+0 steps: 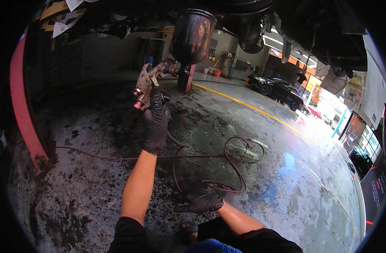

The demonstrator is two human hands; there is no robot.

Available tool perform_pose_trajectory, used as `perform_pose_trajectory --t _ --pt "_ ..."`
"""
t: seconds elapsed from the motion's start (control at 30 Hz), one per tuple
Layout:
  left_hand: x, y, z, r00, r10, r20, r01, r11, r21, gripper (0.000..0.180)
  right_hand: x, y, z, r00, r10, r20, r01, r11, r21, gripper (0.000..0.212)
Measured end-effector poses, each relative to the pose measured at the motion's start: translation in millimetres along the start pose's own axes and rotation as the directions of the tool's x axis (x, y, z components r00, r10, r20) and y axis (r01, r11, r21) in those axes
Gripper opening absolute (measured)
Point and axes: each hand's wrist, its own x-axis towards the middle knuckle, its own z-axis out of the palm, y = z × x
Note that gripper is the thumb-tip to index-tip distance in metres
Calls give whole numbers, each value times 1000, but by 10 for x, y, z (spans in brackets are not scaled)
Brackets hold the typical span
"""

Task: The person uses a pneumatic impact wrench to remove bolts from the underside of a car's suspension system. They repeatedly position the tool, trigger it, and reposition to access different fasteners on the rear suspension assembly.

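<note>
In a workshop, on a grey floor (96, 202) blotched with black stains. At far left, upright and bent by the lens, a red post (24, 97). From near its foot, stretched rightward along the floor, then looped beyond both arms, a thin brown hose (117, 159). Next, raised well above the floor, a worn metal tool (145, 84), firmly wrapped in the gloved fingers of the left hand (156, 122), with its nose toward the stem under a rusty black can (193, 38); impossible to tell whether touching. Lower, near the loops, with gloved fingers stretched leftward and nothing visible within them, the right hand (201, 202). Farther right, beyond a yellow line (243, 103), a black car (275, 88).
</note>
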Motion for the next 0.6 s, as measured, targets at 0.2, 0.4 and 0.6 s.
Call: perform_pose_trajectory --t 0.2,0.4,0.6 --pt "249 125 -177 996 54 -76 -46 994 95 48 -2 -84 -106 986 99 133 -96 995 -33 70" --pt "341 65 -294 997 61 -46 -45 958 284 57 5 -2 1 1000 -22 -21 21 998 -67 65" --pt "321 -170 -64 999 18 -31 -13 987 162 54 40 102 78 1000 18 8 -18 1000 -25 66"
